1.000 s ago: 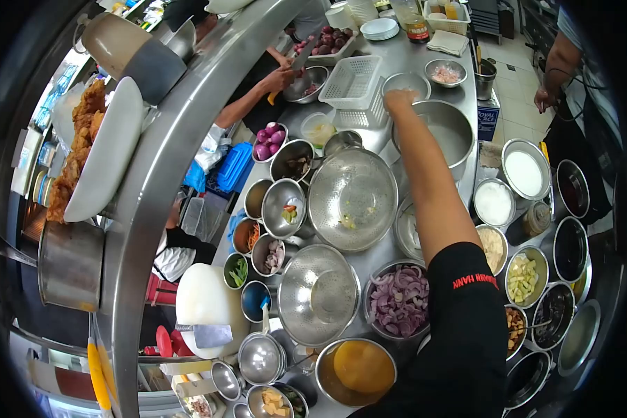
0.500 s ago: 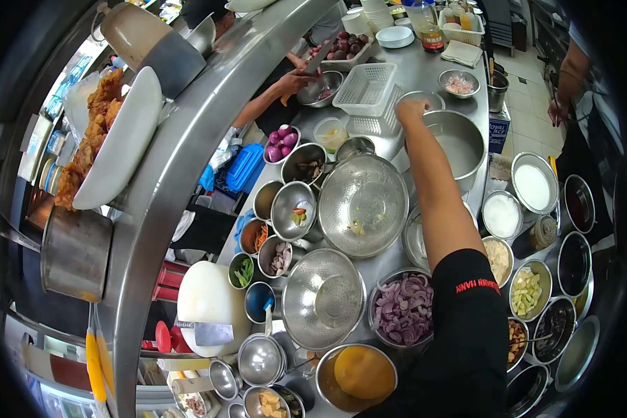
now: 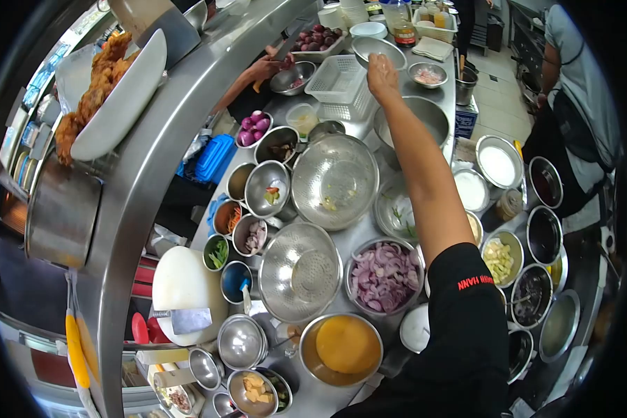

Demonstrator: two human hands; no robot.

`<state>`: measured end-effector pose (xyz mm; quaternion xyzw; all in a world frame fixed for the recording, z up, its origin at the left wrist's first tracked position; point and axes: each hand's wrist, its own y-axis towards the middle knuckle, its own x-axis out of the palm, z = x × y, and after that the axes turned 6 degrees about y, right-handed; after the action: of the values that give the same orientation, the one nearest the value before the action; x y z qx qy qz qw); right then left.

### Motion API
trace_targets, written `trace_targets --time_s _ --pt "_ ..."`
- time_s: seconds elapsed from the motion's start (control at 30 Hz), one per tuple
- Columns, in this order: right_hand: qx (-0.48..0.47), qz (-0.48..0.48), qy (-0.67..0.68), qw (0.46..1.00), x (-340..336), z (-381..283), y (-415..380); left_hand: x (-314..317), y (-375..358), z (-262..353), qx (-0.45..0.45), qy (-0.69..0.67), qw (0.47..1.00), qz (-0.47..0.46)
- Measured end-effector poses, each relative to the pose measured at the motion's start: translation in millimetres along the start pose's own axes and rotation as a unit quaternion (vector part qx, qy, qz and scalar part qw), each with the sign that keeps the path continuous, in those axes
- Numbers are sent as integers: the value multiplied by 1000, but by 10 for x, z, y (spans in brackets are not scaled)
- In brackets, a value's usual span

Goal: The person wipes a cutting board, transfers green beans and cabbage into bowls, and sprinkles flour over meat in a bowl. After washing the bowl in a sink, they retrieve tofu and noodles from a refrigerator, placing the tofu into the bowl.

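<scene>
My right hand (image 3: 384, 78) is stretched far across the steel counter, its fingers closed at the near rim of a small metal bowl (image 3: 373, 47). The bowl appears raised beside the white plastic basket (image 3: 336, 78). Below my forearm stands a large deep metal pot (image 3: 425, 117). Nearer are two perforated metal bowls, one farther (image 3: 335, 181) and one closer (image 3: 300, 272). Sliced purple onions (image 3: 384, 276) fill a bowl left of my sleeve. A bowl of orange-yellow liquid (image 3: 347, 343) sits close to my body. My left hand is out of view.
A co-worker's hands (image 3: 266, 67) hold a knife over a metal bowl (image 3: 292, 78) across the counter. Another person (image 3: 578, 111) stands at the right. A steel shelf edge (image 3: 136, 174) curves along the left. Bowls of white contents (image 3: 499, 166) and chopped vegetables (image 3: 499, 259) stand right.
My right hand has moved farther away over the counter, and the small metal bowl has moved with it. The view has shifted, so most objects appear farther left. A bowl with green sprigs is now uncovered.
</scene>
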<state>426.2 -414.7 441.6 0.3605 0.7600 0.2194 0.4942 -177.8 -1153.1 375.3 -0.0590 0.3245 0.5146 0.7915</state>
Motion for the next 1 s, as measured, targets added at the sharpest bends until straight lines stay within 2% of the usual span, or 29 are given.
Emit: trace_targets --time_s 0.13,0.23,0.27,0.3,0.33,0.37,0.43,0.5,0.57,0.63,0.7,0.73,0.77,0.83,0.97,1.0 --pt "24 17 36 999 -386 -200 -71 -166 98 -294 -21 5 997 -77" --pt "6 28 12 1000 -744 -420 -243 -133 108 -8 -112 -170 969 -139" --pt "-17 72 10 997 -870 -504 -335 -121 99 113 -144 -228 950 -158" --pt "-21 74 4 997 -996 -579 -422 -122 89 212 -175 -285 926 -176" --pt "-27 78 3 997 -1115 -650 -515 -133 75 307 -145 -256 935 -199" --pt "-34 82 2 996 -1238 -722 -619 -79 38 392 -155 -197 957 -146" --pt "-49 97 -17 994 -1497 -877 -879 -52 174 199 -19 -283 926 -249" --pt "-64 111 -8 992 -1845 -1047 -1235 -84 316 112 45 -243 908 -339" --pt "-69 114 -14 991 -2228 -1218 -1631 -154 415 114 70 -186 889 -412" --pt "-103 164 -31 981 -2641 -1410 -2128 -200 461 175 113 -142 878 -442" --pt "-136 184 -11 973 -3136 -1597 -2713 -231 530 214 193 -115 851 -474" --pt "-95 166 -18 981 -3325 -1699 -2961 -182 588 163 194 -148 832 -498" --pt "-58 94 14 994 -3631 -1786 -3254 -142 636 135 193 -180 813 -520" --pt "-65 180 53 980 -4085 -1958 -3851 -142 678 167 225 -193 775 -559" --pt "-75 195 132 969 -5198 -2219 -5006 -36 733 112 221 -246 748 -576" --pt "-65 174 131 974 -5463 -2280 -5297 27 774 77 233 -249 748 -570"
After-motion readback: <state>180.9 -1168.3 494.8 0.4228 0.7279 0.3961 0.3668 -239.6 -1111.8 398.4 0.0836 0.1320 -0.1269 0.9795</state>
